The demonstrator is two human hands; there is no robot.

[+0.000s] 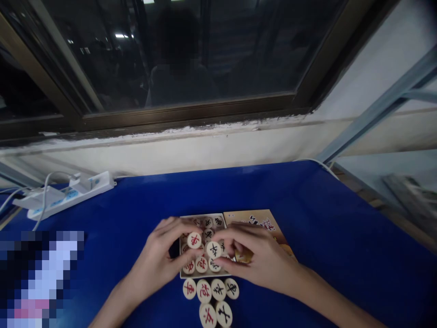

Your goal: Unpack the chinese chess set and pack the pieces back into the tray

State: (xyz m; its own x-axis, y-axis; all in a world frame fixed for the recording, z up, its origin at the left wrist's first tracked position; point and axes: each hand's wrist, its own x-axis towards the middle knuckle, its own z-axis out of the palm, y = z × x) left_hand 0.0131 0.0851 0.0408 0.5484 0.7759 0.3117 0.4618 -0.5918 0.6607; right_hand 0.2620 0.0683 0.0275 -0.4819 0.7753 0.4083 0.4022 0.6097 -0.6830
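Chinese chess set mid-handling on blue table (307,228), seen from above. Left hand (160,259) pinching 1 round disc (194,240), red character up, thumb & fingertips curled round its edge, held just over the left side of the shallow box (218,217). Right hand (259,262) pinching a 2nd disc (214,249), black character up, at its fingertips, w/ palm spread over box's right half & over part of the printed lid (259,221). The 2 held discs nearly touching, red one up-left of black one, both lying flat, faces to camera; no long axis to speak of, being round.

Key relation: open slots in box directly under & between both sets of fingertips, so neither hand needing more than a short drop. Left hand nearer box's left column; right hand nearer centre & right.

Loose discs (211,298), 6 counted, in 2 rows on cloth just wrist-side of both hands, closer to body than box; about equally near either wrist, a shade nearer the right. More discs already lying inside box beyond the fingertips; exact count partly hidden by hands.

Beyond left hand, well apart: white power strip (68,193) w/ cables. Beyond both hands: window frame (187,114), dark glass.
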